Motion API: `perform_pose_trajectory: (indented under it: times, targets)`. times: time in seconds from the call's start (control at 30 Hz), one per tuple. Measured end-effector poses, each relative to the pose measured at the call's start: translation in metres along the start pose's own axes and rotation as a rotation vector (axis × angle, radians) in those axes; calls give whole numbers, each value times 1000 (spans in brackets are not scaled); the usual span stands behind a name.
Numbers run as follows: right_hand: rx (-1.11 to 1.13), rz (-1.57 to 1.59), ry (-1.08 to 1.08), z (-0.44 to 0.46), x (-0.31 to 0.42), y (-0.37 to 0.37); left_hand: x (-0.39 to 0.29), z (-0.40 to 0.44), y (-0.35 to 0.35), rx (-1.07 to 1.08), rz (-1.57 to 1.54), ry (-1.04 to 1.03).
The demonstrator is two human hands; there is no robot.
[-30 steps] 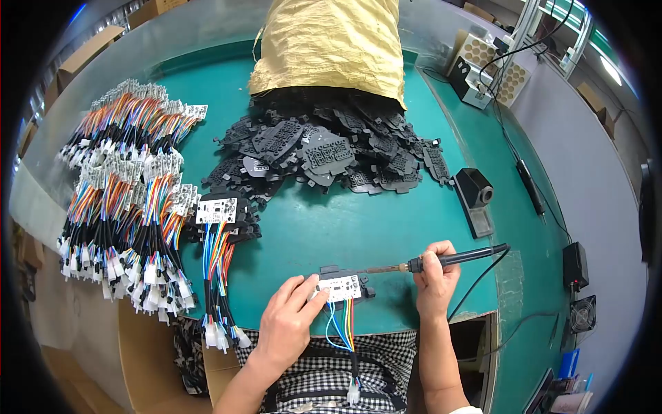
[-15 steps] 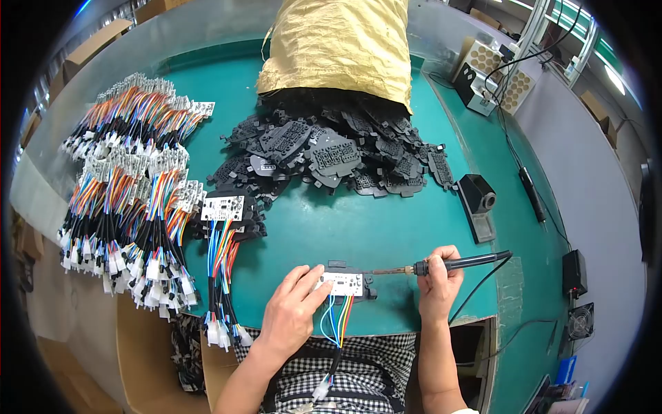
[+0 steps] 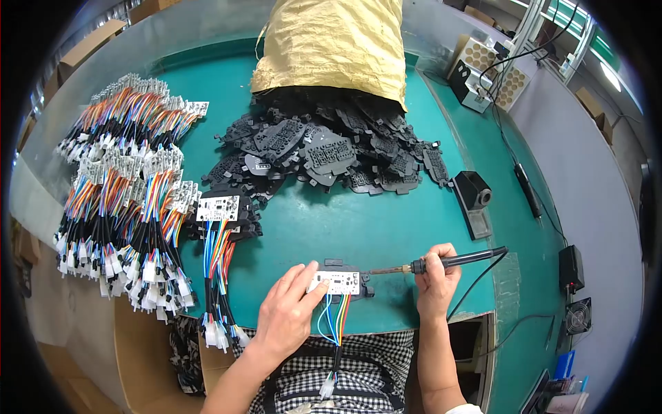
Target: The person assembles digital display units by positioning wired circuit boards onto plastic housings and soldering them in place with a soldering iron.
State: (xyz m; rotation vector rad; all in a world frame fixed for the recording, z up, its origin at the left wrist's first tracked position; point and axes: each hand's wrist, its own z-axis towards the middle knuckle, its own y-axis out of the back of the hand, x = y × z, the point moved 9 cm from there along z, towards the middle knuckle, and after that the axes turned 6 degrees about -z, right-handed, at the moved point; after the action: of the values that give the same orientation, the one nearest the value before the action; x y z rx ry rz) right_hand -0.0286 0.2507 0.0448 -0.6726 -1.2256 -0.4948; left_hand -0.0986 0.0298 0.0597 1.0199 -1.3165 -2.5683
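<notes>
My left hand (image 3: 288,314) presses its fingertips on a white circuit board (image 3: 338,282), holding it against a black plastic housing (image 3: 334,265) near the table's front edge. Coloured wires (image 3: 338,319) run down from the board, and their white plug (image 3: 327,386) hangs over the checked cloth on my lap. In my right hand (image 3: 438,286), closed round its dark handle, is a soldering iron (image 3: 458,261). Its tip points left and reaches the right edge of the board and housing; whether it touches I cannot tell.
Many wired boards (image 3: 127,193) lie heaped at the left. Beside them sits a stack of black housings with boards (image 3: 219,208). More black housings (image 3: 329,155) spill from a yellow sack (image 3: 331,48). An iron stand (image 3: 474,203) is at the right, and the iron's cord (image 3: 476,284) trails below.
The view has shifted slightly. The hanging plug has swung a little to the right. Both hands keep nearly the same place at the board.
</notes>
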Motion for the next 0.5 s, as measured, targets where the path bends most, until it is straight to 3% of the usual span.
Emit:
perform_pose_trajectory:
  times: [0.2,0.5]
  targets:
    - [17,-17,20,-1,1,-1,-15,5,-4,-35,21,110]
    - [3,-88,38,-3,2,0,-27,1,-6,9,122,74]
